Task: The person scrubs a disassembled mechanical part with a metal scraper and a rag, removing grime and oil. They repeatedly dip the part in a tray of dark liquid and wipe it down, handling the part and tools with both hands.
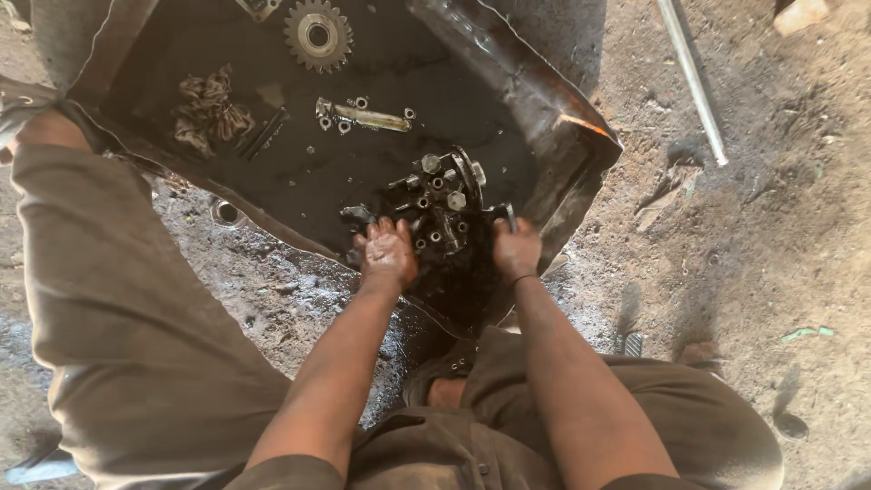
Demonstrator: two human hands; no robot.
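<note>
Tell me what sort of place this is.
Likely an informal outdoor repair yard: bare dirt ground, an oily metal tray holding a sprocket, and both hands, left and right, on a greasy engine part.

One toothed sprocket (318,34), one rag (209,111), one engine block (440,213), one pipe (691,77).
</note>
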